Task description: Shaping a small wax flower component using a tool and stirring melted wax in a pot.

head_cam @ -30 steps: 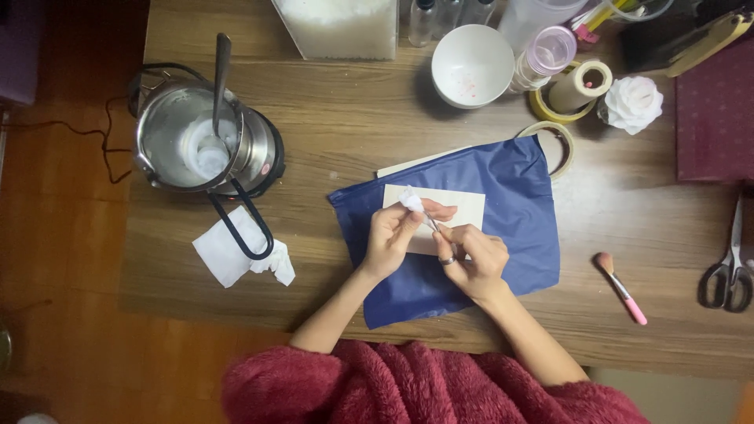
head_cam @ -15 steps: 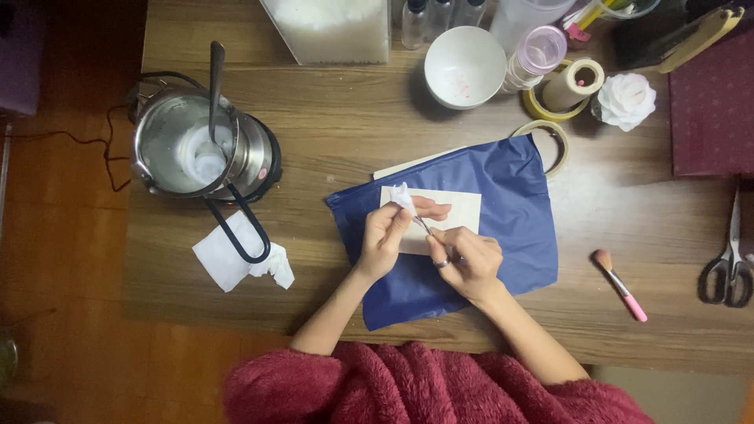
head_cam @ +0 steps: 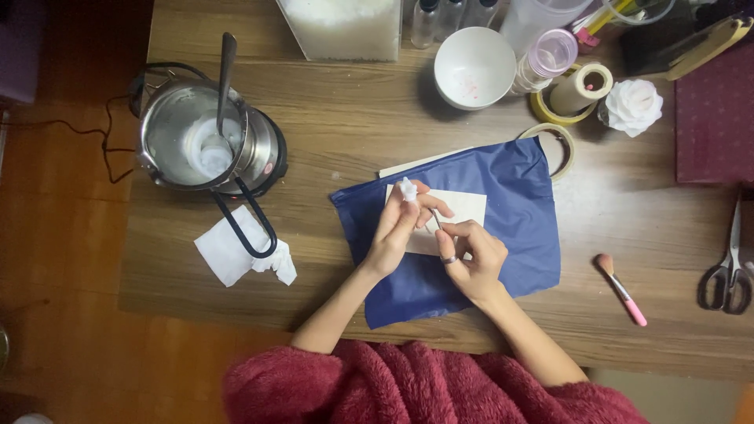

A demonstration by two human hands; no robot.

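My left hand [head_cam: 395, 230] pinches a small white lump [head_cam: 408, 189] between its fingertips, held over a white card [head_cam: 465, 209] that lies on a blue sheet [head_cam: 514, 228]. Just to the right, my right hand [head_cam: 470, 256] grips a thin metal tool [head_cam: 437, 219] whose tip points toward the lump. A ring sits on one right finger. Both hands hover close together above the card, in the middle of the wooden table [head_cam: 345, 133].
A metal pot [head_cam: 182, 137] with white contents and a spoon sits on a burner at the left, a crumpled tissue [head_cam: 239, 253] below it. White bowl [head_cam: 473, 67], tape rolls [head_cam: 579, 90], a white flower shape [head_cam: 633, 105], pink brush [head_cam: 621, 289] and scissors [head_cam: 726, 271] lie around.
My left hand has lifted the white lump slightly upward and my right hand has shifted with the tool beside it. The reddish mark seen on the card earlier is now covered.
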